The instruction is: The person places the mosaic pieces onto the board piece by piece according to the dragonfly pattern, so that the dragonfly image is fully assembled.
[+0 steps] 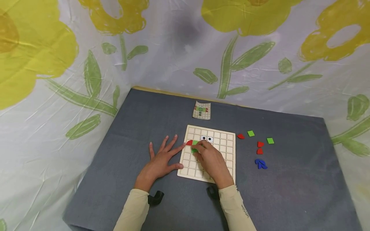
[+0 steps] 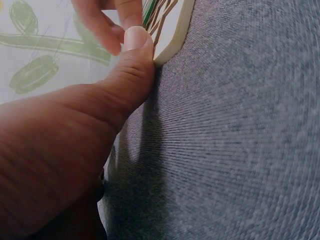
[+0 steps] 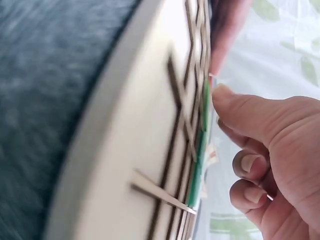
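A light wooden grid board lies on the dark table, ruled into square cells. My left hand is spread flat, its index finger at the board's left edge and its thumb on the lower-left edge. My right hand reaches over the board with bent fingers at the green tiles; in the right wrist view thumb and index finger come together there, and whether a piece lies between them is hidden. Beside the green sits a red quarter-round piece. Two eye pieces occupy upper cells.
Behind the board lies a pattern card. To the right are loose red pieces, green squares and a small heap of blue pieces. Flower-printed cloth hangs behind the table.
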Motion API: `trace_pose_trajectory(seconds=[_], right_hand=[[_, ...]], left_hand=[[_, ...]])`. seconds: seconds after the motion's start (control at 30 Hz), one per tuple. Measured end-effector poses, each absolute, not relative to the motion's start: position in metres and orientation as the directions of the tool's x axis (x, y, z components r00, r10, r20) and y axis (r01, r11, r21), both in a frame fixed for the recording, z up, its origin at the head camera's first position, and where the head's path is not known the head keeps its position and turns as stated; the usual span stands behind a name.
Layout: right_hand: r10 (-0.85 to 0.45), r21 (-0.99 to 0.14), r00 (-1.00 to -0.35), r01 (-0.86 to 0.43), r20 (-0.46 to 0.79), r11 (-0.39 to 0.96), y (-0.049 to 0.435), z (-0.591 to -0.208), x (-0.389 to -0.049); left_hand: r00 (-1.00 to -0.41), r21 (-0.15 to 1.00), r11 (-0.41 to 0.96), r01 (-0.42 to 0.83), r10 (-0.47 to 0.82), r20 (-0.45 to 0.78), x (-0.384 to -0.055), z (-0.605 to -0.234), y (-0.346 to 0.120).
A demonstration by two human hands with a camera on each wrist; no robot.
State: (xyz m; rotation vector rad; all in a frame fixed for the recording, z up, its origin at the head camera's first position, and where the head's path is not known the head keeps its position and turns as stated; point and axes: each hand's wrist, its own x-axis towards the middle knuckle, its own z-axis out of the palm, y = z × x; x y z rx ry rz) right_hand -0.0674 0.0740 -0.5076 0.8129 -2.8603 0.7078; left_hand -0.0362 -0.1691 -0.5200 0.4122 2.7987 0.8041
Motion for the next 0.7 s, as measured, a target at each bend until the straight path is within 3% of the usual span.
trace_pose_trajectory(seconds=[0.23,0.7], right_hand=[[-0.44,-0.462,-0.865,-0.502,0.241,0.732,0.083,-0.499,-0.068],[-0.364,-0.494,-0.911,-0.412,0.196,0.765,0.109,-0.502,-0.073]], left_hand=[[-0.941,0.548,0.809,0.213,0.32,-0.107,-0.036,-0.52,-0.169],[-0.945,0.558,0.803,0.209,0.313,-0.096,-0.035,-0.524,-0.169]])
